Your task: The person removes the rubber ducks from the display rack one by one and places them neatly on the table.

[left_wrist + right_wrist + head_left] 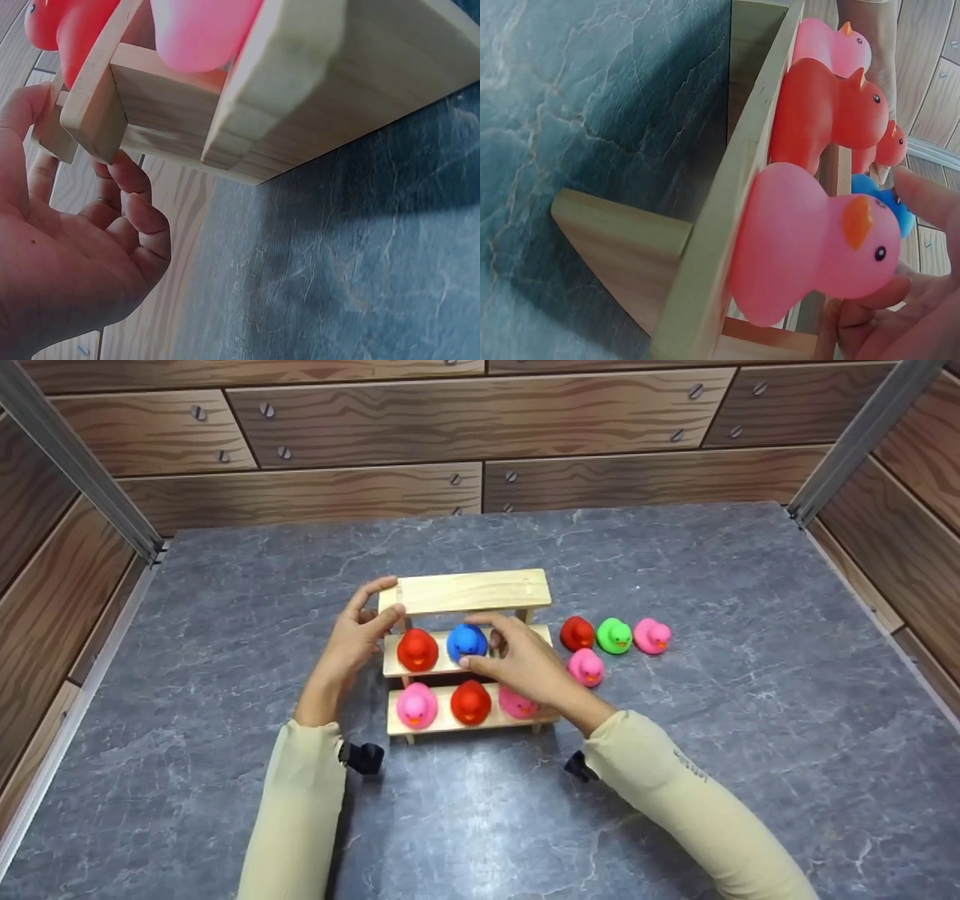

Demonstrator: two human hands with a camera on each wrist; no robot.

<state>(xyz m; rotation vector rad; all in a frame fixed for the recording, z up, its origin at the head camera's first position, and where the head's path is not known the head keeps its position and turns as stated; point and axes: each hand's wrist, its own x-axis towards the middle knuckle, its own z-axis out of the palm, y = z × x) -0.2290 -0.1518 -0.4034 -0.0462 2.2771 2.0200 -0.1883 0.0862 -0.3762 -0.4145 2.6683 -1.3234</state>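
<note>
A small three-tier wooden shelf (474, 591) stands on the table. My left hand (351, 639) holds its left end, thumb and index finger at the top board's edge; in the left wrist view the other fingers (142, 214) curl beside the boards. With thumb and index finger, my right hand (525, 660) pinches a blue rubber duck (466, 643) at the middle tier. Left of that duck sits a red duck (418, 650). On the bottom tier are a pink duck (416, 706), a red duck (471, 703) and another pink duck (780, 240), partly hidden by my right hand in the head view.
Right of the shelf, on the grey marbled table (720, 750), stand a red duck (577, 633), a green duck (614, 636) and two pink ducks (652, 636), one close by my right wrist. Wood-patterned walls (480, 420) enclose the back and sides.
</note>
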